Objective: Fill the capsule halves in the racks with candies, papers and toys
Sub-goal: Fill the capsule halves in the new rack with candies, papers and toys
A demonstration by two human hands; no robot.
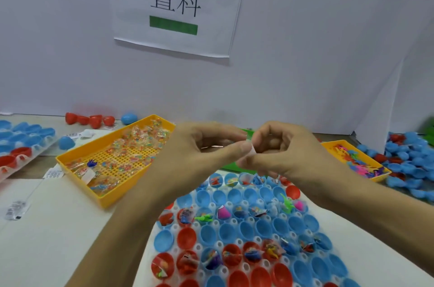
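My left hand (202,145) and my right hand (279,148) meet above the far end of the white rack (223,270). Between their fingertips they pinch a small white paper (250,151). The rack holds rows of blue and red capsule halves (226,231); several carry candy packets, papers and small toys, others are bare inside. A yellow tray of clear candy packets (122,152) lies to the left of my left hand. A second yellow tray of small coloured toys (359,162) lies to the right of my right hand.
A green tray (232,165) sits under my hands, mostly hidden. Another rack with blue and red halves (21,143) lies far left. Loose capsule halves (413,164) pile at far right, red ones (90,120) by the wall. Papers (16,209) lie on the table.
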